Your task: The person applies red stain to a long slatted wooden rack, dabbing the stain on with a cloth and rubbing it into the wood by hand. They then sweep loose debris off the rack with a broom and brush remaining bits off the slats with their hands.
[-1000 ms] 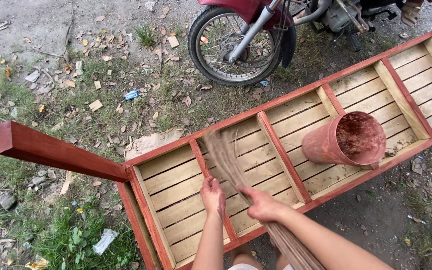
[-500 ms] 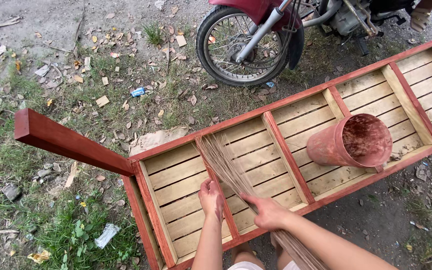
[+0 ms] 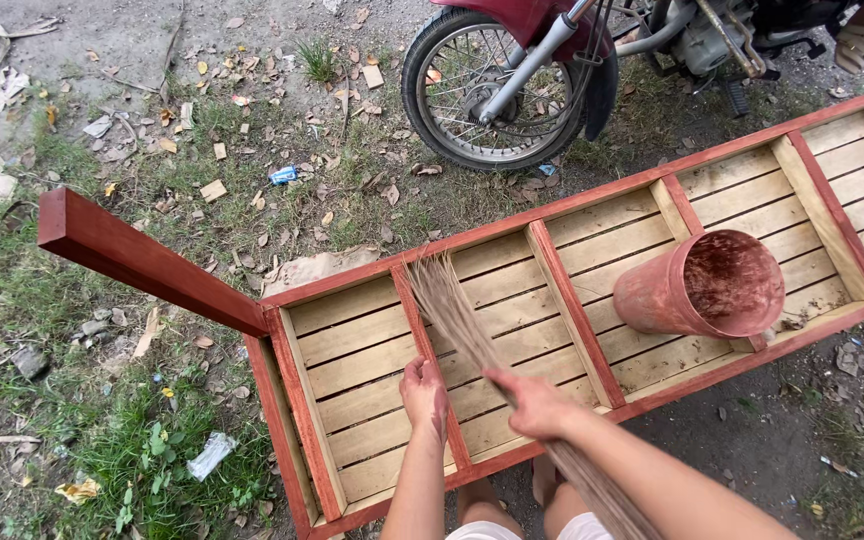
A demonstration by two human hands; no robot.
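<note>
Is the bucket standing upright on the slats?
No, the reddish bucket lies on its side on the wooden slatted frame, its open mouth facing the camera.

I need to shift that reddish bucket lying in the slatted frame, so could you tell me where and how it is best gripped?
The bucket lies on its side in the wooden frame, open mouth facing right and toward the camera. Probably best is to come from that right side and hook the fingers over the upper rim, thumb outside. The rounded wall looks too wide for one hand. No handle shows.
</note>
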